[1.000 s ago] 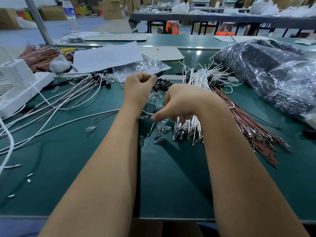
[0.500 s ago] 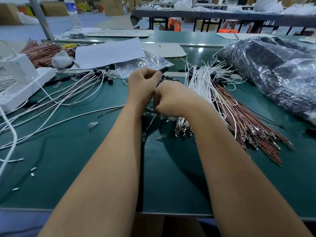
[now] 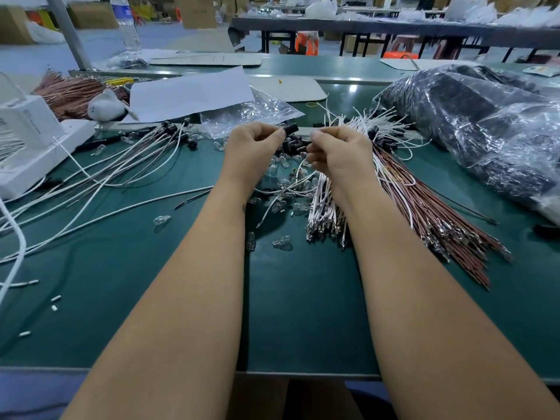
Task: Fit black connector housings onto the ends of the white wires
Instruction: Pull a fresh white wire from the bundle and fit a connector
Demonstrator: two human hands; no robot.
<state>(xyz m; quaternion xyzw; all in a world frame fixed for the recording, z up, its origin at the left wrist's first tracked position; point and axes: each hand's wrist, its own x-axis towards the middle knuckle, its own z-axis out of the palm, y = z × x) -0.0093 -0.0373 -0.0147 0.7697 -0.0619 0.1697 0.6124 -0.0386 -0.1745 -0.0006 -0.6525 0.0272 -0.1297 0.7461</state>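
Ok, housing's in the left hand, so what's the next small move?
Probably bring the hands together and push the wire end into the black connector housing pinched by the left hand. The right hand seems to hold a white wire just beside it, with a gap between.

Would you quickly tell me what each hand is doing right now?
Left hand: fingers curled, pinching a black connector housing.
Right hand: fingers curled, seemingly pinching a white wire; the grip itself is hidden.
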